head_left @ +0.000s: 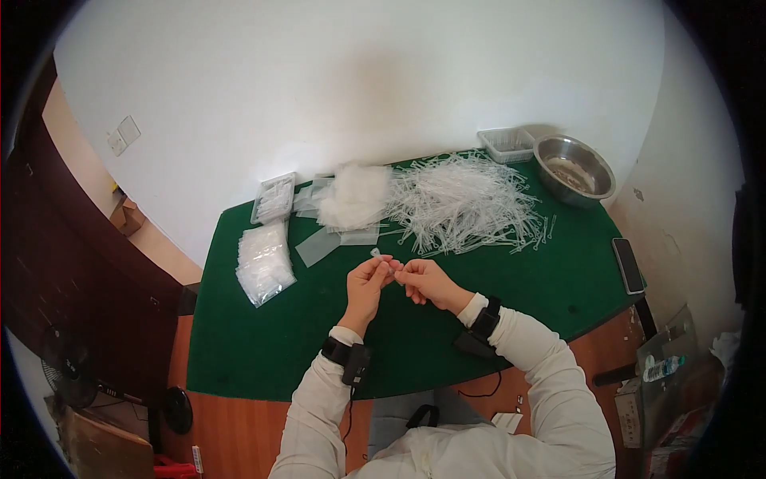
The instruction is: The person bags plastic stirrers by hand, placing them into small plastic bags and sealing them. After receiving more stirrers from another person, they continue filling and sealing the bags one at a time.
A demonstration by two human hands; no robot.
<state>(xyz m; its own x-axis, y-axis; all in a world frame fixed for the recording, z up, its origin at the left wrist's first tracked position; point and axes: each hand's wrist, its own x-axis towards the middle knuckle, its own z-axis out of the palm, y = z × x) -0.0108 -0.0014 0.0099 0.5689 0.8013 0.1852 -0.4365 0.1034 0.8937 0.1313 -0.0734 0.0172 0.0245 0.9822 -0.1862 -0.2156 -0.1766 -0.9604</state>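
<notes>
My left hand is closed in a pinch over the green table, with a small clear plastic piece sticking up past its fingertips; its exact kind is too small to tell. Right beside it, my right hand has its thumb and fingers pressed together, meeting the left fingertips; what lies between them is hidden. Beyond the hands spreads a large heap of thin clear plastic sticks with looped ends. To its left lies a pile of flat clear plastic bags, with a loose bag nearer to me.
A stack of filled clear bags lies at the left, before a white plastic tray. At the back right stand a clear plastic tray and a steel bowl. A phone rests on the table's right edge.
</notes>
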